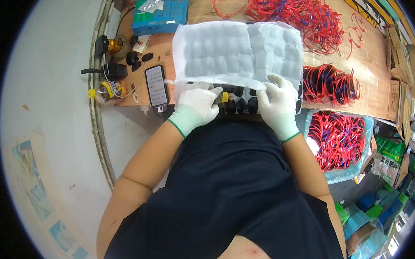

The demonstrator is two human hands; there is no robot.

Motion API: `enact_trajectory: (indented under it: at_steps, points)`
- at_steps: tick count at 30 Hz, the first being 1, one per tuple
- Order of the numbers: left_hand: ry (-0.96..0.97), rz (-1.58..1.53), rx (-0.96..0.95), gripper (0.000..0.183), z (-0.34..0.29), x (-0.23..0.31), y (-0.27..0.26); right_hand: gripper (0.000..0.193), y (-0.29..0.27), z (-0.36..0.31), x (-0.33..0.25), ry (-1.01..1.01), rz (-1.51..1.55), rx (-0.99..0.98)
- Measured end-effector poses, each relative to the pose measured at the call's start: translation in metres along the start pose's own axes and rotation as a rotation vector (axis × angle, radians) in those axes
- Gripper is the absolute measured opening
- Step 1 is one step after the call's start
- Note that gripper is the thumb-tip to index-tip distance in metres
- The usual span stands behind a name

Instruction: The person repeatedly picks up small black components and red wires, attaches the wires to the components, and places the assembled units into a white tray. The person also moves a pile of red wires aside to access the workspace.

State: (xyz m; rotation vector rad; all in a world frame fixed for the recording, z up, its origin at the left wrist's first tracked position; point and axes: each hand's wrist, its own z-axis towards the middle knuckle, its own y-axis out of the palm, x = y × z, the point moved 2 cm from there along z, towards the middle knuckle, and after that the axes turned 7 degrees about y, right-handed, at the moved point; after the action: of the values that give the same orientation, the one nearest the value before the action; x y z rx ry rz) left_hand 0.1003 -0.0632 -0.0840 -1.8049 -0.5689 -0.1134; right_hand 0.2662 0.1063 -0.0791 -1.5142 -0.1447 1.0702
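Observation:
A white padded sheet (216,50) with rows of bumps covers a tray of dark oval lenses (252,105) right in front of me. Both hands wear white knitted gloves with green cuffs. My left hand (197,103) is closed at the sheet's near left edge, its fingertips partly hidden under the material. Beside its thumb is a yellow-and-dark object (224,97); whether the hand touches it I cannot tell. My right hand (280,101) pinches the sheet's near right edge, thumb below and fingers on top. Between the hands, several lenses show in the tray's front row.
Red glasses frames (293,16) pile up at the back. A row of red frames with dark lenses (331,84) lies right of the tray. Below it stands a lined box of frames (340,141). Left are a phone (156,85), a bottle (111,89) and a blue box (160,10).

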Motion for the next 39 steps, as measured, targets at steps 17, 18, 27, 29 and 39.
enact_trajectory:
  at_steps: [17,18,27,29,39]
  points:
    - [-0.614,-1.953,0.625,0.053,-0.006,-0.011,-0.015,0.025,-0.008,-0.001,0.010,-0.260,0.027,-0.116]
    - [-0.625,-1.880,0.673,0.046,0.002,-0.015,-0.011,0.030,-0.010,0.000,0.011,-0.263,0.009,-0.113]
    - [-0.397,-1.504,0.833,0.056,0.008,-0.025,-0.019,0.058,-0.022,-0.013,0.050,-0.008,-0.259,-0.053]
    - [-0.353,-1.252,0.792,0.054,0.008,-0.030,-0.018,0.052,-0.028,-0.014,0.055,0.011,-0.247,-0.029]
    - [0.408,-0.412,0.426,0.091,0.030,0.056,-0.043,0.039,-0.032,0.014,-0.019,-0.365,0.131,0.122]
